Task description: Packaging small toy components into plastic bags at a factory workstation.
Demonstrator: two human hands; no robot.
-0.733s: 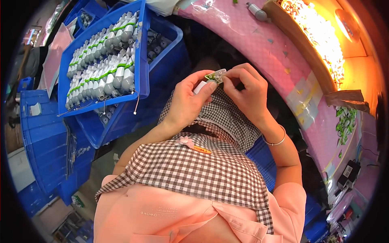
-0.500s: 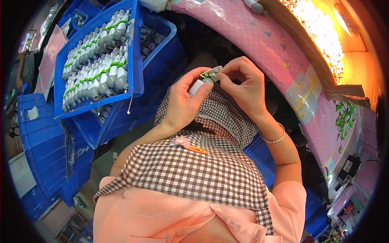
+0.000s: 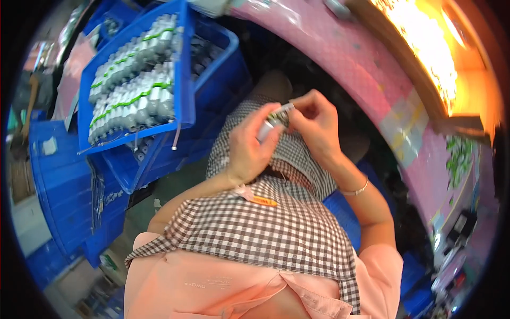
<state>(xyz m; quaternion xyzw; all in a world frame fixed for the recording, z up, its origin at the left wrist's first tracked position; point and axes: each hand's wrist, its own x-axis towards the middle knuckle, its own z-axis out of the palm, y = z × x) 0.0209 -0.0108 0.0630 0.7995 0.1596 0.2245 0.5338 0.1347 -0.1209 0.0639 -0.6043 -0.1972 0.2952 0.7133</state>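
Over my lap, my left hand (image 3: 248, 144) is closed round a small white-and-grey bulb-shaped part (image 3: 264, 132), its white end showing between thumb and fingers. At the part's far end sits a small green-and-white circuit board (image 3: 281, 112), blurred now. My right hand (image 3: 319, 127) is closed in a pinch at the board's right end, thumb against forefinger. The fingertips hide where board and part meet, so I cannot tell if they are joined.
To the left, a tilted blue crate (image 3: 183, 106) holds rows of similar parts with green strips between them, and rests on another blue bin (image 3: 234, 48). A pink-covered bench (image 3: 340, 48) curves along the right, carrying a brightly lit cardboard box (image 3: 481, 87) and green pieces (image 3: 458, 159).
Both hands have come slightly nearer my body with the part and board. The board looks more tilted. The whole view has shifted a little and blurred.
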